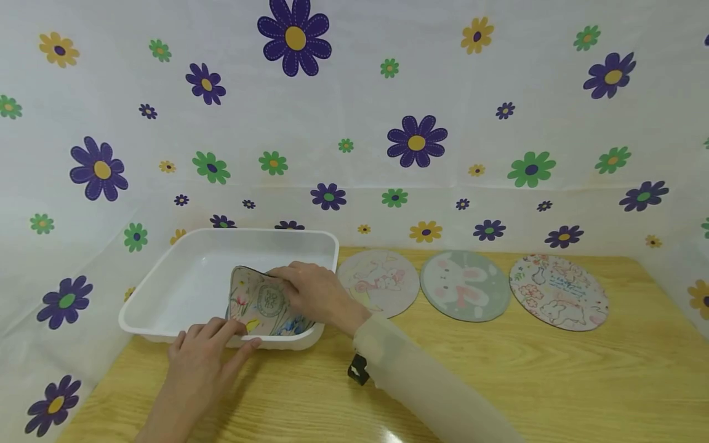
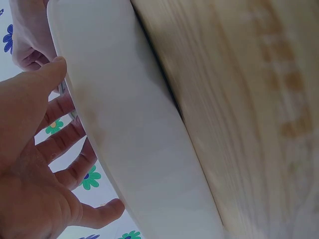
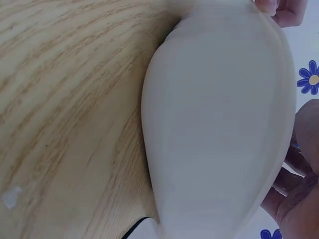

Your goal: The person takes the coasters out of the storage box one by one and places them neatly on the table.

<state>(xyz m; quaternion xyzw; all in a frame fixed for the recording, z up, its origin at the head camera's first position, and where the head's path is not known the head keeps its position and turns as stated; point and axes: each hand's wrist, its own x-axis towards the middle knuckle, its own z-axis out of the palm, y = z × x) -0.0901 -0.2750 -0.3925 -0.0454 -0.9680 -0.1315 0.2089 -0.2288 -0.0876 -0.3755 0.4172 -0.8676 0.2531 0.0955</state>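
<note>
A beige floral mat (image 1: 257, 301) with rounded corners and a grey round emblem stands tilted inside the front right part of a white plastic tub (image 1: 177, 295). My right hand (image 1: 312, 292) grips the mat's upper right edge, covering that part of it. At the tub's front rim, my left hand (image 1: 205, 354) has its fingers over the edge and its thumb on the outer side. Its index fingertip meets the mat's lower left corner. The left wrist view shows the left thumb and little finger (image 2: 107, 213) against the rim.
To the right of the tub, three round mats lie in a row: a pale pink one (image 1: 382, 280), a grey-green rabbit one (image 1: 465, 286) and a white one with drawings (image 1: 559, 292). A flower-printed cloth (image 1: 354, 111) hangs behind the wooden table (image 1: 443, 375).
</note>
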